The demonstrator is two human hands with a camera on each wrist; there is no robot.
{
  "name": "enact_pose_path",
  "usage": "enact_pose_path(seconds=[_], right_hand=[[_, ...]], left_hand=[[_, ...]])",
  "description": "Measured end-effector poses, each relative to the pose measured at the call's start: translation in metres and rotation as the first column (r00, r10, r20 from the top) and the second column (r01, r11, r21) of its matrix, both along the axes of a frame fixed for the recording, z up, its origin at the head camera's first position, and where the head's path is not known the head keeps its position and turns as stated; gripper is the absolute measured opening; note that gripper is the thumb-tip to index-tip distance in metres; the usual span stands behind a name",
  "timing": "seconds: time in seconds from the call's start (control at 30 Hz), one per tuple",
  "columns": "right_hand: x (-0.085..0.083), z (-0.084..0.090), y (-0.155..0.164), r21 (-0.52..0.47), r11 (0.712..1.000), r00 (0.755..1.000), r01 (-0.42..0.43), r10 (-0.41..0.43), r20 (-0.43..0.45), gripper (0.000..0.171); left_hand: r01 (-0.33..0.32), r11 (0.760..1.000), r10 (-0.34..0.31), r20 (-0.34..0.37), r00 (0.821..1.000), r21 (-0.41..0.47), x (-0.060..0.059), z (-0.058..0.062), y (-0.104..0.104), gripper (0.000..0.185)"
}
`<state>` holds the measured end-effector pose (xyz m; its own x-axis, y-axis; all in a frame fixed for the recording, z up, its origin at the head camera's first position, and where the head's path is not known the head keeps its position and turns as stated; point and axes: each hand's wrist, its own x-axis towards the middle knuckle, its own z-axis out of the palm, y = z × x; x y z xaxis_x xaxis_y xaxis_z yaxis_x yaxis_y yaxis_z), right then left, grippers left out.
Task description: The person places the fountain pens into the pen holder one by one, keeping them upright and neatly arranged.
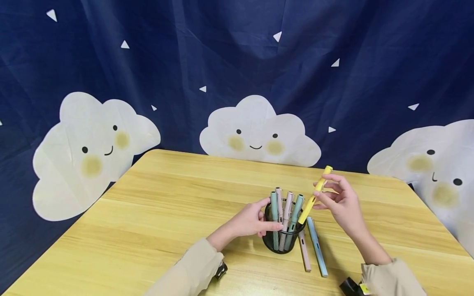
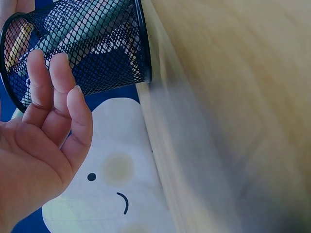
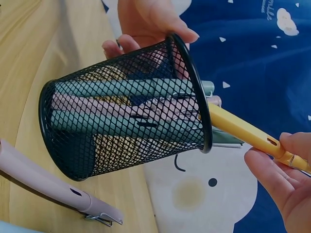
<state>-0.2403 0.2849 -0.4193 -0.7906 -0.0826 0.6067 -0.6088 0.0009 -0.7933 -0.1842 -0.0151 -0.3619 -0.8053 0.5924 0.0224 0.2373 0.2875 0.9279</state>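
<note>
- Biggest first: wood-grain surface [image 1: 155,205] with a black mesh pen cup [image 3: 73,150] standing on it. Two green pens [image 1: 297,205] and two pink pens [image 1: 288,201] are in the cup, so it's kinda crowded.
- Left hand [image 1: 249,222] braces the cup's left side, thumb across the front, index finger round the back, other fingers slightly spread by the mesh. I'd keep that brace, a cup this light probably tips easily.
- Right hand [image 1: 342,203] is up past the cup's right side, thumb and fingers pinching the yellow pen [image 1: 311,204] near its clip end. Tip: line it up with the gap and go steeper so it doesn't snag the rim.
- Light blue pen [image 1: 317,246] and loose pink pen [image 1: 305,255] lie right of the cup, blue farther out.
- Yellow pen: lower end at the cup's right rim (can't tell how deep), leaning outward. Solid yellow, wire clip, small dark slot.
</note>
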Motion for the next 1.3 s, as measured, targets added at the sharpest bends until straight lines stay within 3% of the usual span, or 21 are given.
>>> enact_pose_path(seconds=[0.2, 0.3, 0.43, 0.53, 0.63, 0.9, 1.3], right_hand=[[0.002, 0.000, -0.006, 0.060, 0.998, 0.999, 0.032, -0.031, -0.023, 0.057], [0.009, 0.008, -0.013, 0.097, 0.995, 0.998, 0.036, -0.030, -0.063, 0.055], [0.038, 0.045, -0.039, 0.106, 0.994, 0.995, 0.034, -0.023, -0.100, 0.047], [0.063, 0.075, -0.061, 0.132, 0.987, 0.993, 0.091, -0.079, -0.093, 0.045], [0.076, 0.090, -0.074, 0.197, 0.965, 0.984, 0.173, -0.160, -0.080, 0.055], [0.080, 0.092, -0.078, 0.260, 0.948, 0.983, 0.184, -0.182, -0.032, 0.077], [0.079, 0.086, -0.081, 0.370, 0.903, 0.976, 0.218, -0.193, -0.103, 0.075]], left_hand=[[-0.001, 1.000, 0.000, 0.014, 1.000, 0.008, -0.001, 0.000, 0.000, 0.086], [0.000, 1.000, 0.000, 0.015, 1.000, 0.010, -0.001, 0.000, 0.000, 0.085], [0.004, 1.000, -0.004, 0.009, 1.000, 0.012, -0.001, 0.001, 0.000, 0.085], [0.006, 1.000, -0.006, 0.004, 1.000, 0.011, -0.001, 0.001, 0.000, 0.084], [0.006, 1.000, -0.006, 0.003, 1.000, 0.009, -0.001, 0.001, 0.000, 0.084], [0.005, 1.000, -0.005, 0.006, 1.000, 0.013, 0.000, 0.001, 0.000, 0.084], [0.011, 1.000, -0.011, -0.017, 1.000, 0.015, 0.000, 0.000, 0.000, 0.081]])
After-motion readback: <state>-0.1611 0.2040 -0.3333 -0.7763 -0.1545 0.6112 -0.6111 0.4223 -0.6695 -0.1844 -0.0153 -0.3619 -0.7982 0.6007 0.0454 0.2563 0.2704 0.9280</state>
